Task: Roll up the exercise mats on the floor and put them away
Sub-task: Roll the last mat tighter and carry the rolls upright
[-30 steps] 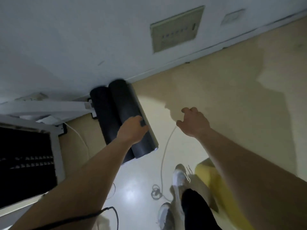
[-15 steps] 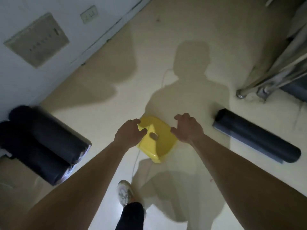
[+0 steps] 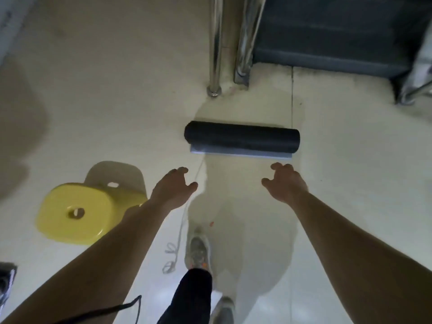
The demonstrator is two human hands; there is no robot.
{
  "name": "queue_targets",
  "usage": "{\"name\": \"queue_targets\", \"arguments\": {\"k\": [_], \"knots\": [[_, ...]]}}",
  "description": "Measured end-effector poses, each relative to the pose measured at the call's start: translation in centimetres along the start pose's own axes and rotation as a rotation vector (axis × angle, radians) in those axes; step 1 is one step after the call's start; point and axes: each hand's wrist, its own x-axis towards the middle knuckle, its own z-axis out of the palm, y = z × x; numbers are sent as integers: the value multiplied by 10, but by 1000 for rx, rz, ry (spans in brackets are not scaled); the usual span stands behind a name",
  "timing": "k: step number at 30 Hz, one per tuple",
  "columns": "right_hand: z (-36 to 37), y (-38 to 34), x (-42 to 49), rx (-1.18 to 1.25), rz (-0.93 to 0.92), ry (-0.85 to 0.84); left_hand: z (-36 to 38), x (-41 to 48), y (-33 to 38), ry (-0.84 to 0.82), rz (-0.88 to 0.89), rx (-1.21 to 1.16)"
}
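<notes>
A dark rolled exercise mat point(image 3: 242, 138) lies crosswise on the pale floor straight ahead, with a short flap of its grey edge loose along the near side. My left hand point(image 3: 171, 189) reaches out in the air short of the roll's left end, fingers loosely curled and empty. My right hand point(image 3: 285, 183) hovers near the roll's right end, also empty with relaxed, spread fingers. Neither hand touches the mat.
A yellow plastic stool point(image 3: 73, 212) stands at the left beside my left forearm. A thin white cord point(image 3: 180, 230) trails across the floor near my foot point(image 3: 198, 250). Metal legs point(image 3: 215, 45) and a dark frame point(image 3: 327, 31) stand behind the mat.
My left hand let go of the two rolled mats by the wall. I turned and stepped away from them past the stool; the third roll now lies directly ahead, both hands reaching toward it.
</notes>
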Motion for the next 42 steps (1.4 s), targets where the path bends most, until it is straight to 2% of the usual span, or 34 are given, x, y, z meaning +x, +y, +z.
{"name": "queue_targets", "arguments": {"k": [6,11,18,21,23,26,29,33,39,42], "knots": [[-17,98,105,132,209,-15,43,112,92,-75,58,127],[-7,138,233,162,228,-52,76,241,128,-24,26,143],[73,156,410,323,255,24,130,409,87,279,-320,32],[103,160,461,354,317,129,142,455,61,416,-501,-99],[115,163,483,364,351,231,144,478,43,451,-577,-198],[121,173,503,411,392,366,147,496,25,433,-616,-319],[122,183,520,548,412,354,149,503,13,487,-609,-377],[127,185,528,613,431,416,144,515,6,509,-563,-488],[125,167,520,585,531,444,152,503,19,591,-639,-586],[114,166,521,514,524,402,158,486,21,552,-634,-600]]}}
